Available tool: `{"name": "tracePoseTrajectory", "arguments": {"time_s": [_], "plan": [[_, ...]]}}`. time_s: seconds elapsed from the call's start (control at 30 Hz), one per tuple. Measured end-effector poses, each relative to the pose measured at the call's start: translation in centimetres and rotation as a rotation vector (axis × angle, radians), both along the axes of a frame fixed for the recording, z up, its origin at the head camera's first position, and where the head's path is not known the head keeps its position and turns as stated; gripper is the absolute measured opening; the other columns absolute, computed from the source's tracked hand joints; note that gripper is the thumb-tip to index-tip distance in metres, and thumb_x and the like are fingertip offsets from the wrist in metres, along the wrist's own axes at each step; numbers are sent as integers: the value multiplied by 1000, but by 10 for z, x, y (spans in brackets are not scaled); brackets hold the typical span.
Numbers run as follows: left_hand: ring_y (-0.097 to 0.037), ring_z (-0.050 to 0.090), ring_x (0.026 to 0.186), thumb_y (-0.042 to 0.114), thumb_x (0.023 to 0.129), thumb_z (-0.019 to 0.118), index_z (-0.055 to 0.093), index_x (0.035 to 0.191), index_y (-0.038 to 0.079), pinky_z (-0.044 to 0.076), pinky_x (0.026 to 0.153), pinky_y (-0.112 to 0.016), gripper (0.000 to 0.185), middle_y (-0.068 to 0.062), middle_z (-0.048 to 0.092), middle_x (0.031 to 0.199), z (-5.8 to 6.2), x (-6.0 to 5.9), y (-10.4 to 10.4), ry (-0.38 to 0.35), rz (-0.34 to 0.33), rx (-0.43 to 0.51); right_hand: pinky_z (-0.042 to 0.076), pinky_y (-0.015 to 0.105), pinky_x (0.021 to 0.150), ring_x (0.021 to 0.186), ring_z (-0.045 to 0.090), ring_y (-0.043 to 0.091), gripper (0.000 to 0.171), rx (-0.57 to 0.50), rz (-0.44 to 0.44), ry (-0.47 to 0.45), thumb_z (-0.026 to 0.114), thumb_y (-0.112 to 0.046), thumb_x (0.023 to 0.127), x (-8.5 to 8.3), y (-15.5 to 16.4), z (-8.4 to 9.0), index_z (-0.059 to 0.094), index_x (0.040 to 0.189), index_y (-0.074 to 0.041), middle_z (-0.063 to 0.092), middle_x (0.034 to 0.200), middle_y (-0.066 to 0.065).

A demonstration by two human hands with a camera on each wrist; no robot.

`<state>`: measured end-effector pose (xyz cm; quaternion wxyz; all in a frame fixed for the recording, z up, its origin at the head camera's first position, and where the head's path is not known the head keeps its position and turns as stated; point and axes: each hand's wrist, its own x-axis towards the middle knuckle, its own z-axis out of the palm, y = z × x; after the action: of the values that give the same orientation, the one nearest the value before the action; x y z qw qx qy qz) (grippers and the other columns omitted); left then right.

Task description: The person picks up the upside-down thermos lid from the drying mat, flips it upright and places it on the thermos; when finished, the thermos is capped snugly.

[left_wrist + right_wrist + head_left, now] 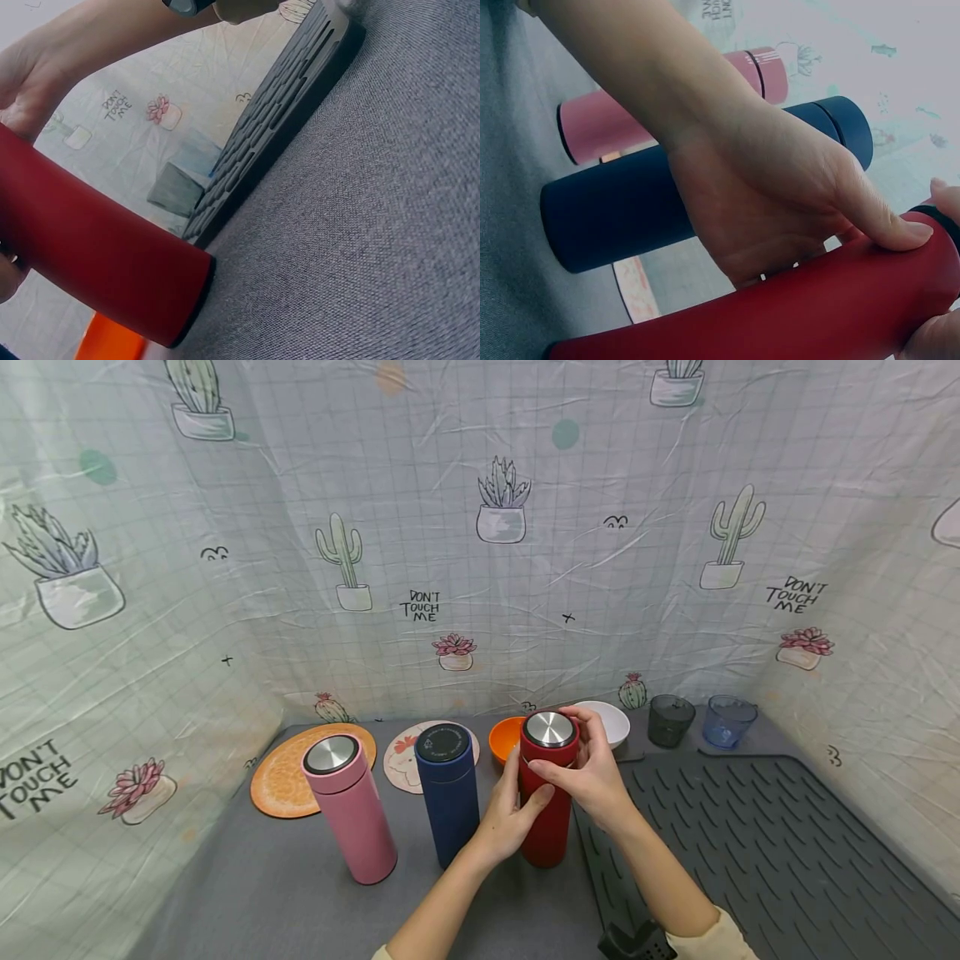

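Note:
Both hands are on a red thermos bottle [546, 839], which stands upright on the grey tabletop. My left hand [501, 823] grips its upper body from the left, thumb across the front. Around the silver-topped lid [551, 729], my right hand [600, 777] has its fingers curled behind and its thumb in front. In the right wrist view, a dark band shows between lid and red body [780, 322], beside the left thumb. A blue thermos [448, 802] stands just left of the left hand, and a pink thermos [356, 827] farther left.
Behind the bottles lie an orange-slice placemat [281, 777] and a round patterned mat [401, 768]. An orange bowl [504, 739], a white bowl [611, 722], a dark glass [670, 720] and a blue glass [727, 721] line the back. A ridged dark mat [750, 852] covers the right side.

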<state>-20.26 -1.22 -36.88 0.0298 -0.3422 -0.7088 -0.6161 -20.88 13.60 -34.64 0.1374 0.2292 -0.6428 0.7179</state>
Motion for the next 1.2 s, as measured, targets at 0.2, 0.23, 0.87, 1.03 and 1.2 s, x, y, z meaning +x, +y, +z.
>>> {"name": "tracePoseTrajectory", "arguments": {"time_s": [0.2,0.23,0.87,1.03,1.2], "plan": [[-24,40,123,27,94,50,15,144,6,36,99,-37,64,-15,35,139,-1,-1,0,18,-15,11,45,28,87,109,49,19,62,86,51,2,55,1,86,0,4,0,25,140,-4,39,130,19],[-25,40,123,26,95,50,15,143,5,36,99,-36,63,-15,36,139,-1,-1,0,20,-19,14,45,27,88,109,50,19,60,84,57,10,54,0,86,0,5,0,26,140,-4,39,130,19],[-25,42,120,24,93,52,17,142,5,36,99,-37,63,-16,39,136,-2,0,0,15,-13,41,47,29,86,104,53,20,53,0,68,23,54,4,85,-3,6,-2,31,132,3,44,122,15],[-26,43,119,24,93,53,18,142,6,38,97,-38,63,-15,40,135,-3,-1,1,28,-3,50,45,28,88,107,50,18,55,24,64,15,51,1,87,-2,5,0,25,135,1,40,126,15],[-24,41,122,28,93,52,18,142,5,35,99,-38,64,-14,38,137,-2,-1,2,12,-4,41,42,25,89,109,48,17,54,38,94,41,39,-4,89,-1,6,3,21,140,2,37,130,17]]}}
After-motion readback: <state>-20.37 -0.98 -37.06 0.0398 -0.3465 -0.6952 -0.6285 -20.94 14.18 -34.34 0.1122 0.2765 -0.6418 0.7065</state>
